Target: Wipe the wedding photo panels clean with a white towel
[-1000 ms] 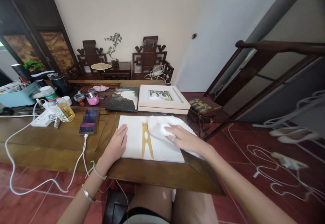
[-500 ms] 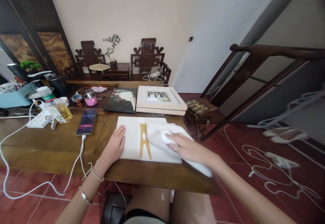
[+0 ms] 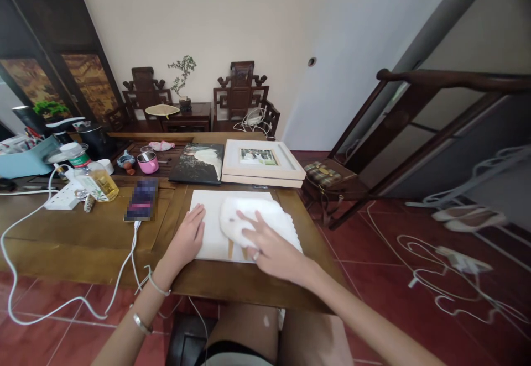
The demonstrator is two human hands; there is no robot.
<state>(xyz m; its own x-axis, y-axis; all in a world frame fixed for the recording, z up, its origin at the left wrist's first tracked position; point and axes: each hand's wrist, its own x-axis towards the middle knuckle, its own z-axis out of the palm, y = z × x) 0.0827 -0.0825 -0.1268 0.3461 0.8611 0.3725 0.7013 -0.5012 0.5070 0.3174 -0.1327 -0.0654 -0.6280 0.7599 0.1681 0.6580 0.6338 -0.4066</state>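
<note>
A flat white panel (image 3: 207, 199) lies near the front of the wooden table, with a tan long-legged animal figure (image 3: 230, 249) on it. My left hand (image 3: 191, 233) rests flat on the panel's left edge, fingers stretched and holding nothing. A white cloth (image 3: 277, 214) with a scalloped edge is spread across the panel's middle and right side. It covers most of the figure; only the lower legs show. On top of the cloth, my right hand (image 3: 265, 241) presses down with its fingers spread. A ring is on one of its fingers.
Behind the panel lie a dark picture panel (image 3: 197, 164) and stacked pale frames (image 3: 265, 177). To the left are a phone (image 3: 141, 200) on a cable, a pink cup (image 3: 148, 162), an oil bottle (image 3: 99, 183) and a power strip (image 3: 64, 195). A wooden chair (image 3: 373, 134) stands right.
My right hand has moved left with the cloth, from gripping it bunched and partly lifted to pressing it flat with spread fingers. Most of the figure is now covered. My left hand stays put.
</note>
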